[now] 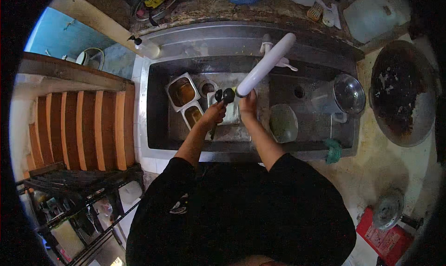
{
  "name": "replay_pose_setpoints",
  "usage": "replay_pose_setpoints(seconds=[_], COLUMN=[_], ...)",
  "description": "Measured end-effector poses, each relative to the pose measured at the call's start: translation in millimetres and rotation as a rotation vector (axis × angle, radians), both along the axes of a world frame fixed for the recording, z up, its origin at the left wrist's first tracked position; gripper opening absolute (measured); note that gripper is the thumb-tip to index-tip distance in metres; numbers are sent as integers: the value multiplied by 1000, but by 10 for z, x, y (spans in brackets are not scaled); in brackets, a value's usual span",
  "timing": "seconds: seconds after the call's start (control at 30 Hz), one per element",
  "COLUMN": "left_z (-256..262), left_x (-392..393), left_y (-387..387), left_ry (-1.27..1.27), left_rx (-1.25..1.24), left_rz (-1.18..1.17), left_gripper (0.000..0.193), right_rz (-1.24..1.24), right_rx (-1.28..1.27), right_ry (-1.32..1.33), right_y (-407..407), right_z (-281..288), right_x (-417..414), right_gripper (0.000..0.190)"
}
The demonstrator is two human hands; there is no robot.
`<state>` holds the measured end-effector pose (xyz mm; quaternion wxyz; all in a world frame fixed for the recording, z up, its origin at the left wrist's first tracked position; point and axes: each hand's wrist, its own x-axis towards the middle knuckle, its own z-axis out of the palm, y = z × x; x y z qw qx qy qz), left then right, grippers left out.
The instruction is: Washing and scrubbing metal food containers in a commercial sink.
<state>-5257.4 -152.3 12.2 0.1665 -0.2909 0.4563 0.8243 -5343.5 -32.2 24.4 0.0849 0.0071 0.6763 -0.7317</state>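
My left hand [215,113] grips black utensils [227,96] with rounded heads, above a steel pan [230,113] in the sink's left basin. Just under the end of the white spout [266,65] is my right hand [248,106]; the spout partly hides its fingers, and whether it holds something cannot be made out. Two more steel pans, a larger one [182,92] and a smaller one [192,116], lie left of my left hand with brownish contents. The drain [208,87] shows between the pans.
Right of my hands, the sink holds a pale translucent container [284,123] and a clear bowl [348,93]. Green netting [333,150] hangs at the front edge. A pump bottle [149,49] stands at the back left corner. A large round pan [402,93] is at the right.
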Motion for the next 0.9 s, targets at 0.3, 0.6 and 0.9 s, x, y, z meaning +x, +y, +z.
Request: replay_pose_setpoints(seconds=[0.3,0.6,0.9], left_z=[-125,-423,-857], left_x=[-42,-30,217], left_y=[-116,-230,-288], left_ry=[443,330,598], left_rx=[-958,-1312,-1221], left_rz=[-786,-865,-388], left_gripper=[9,14,25], right_rz=[147,539,459], right_rx=[520,669,396], right_ry=[651,383,921], right_y=[-107,-235,-526], right_z=[-120,-476,-202], right_x=[150,-379,215], right_gripper=[28,18,21])
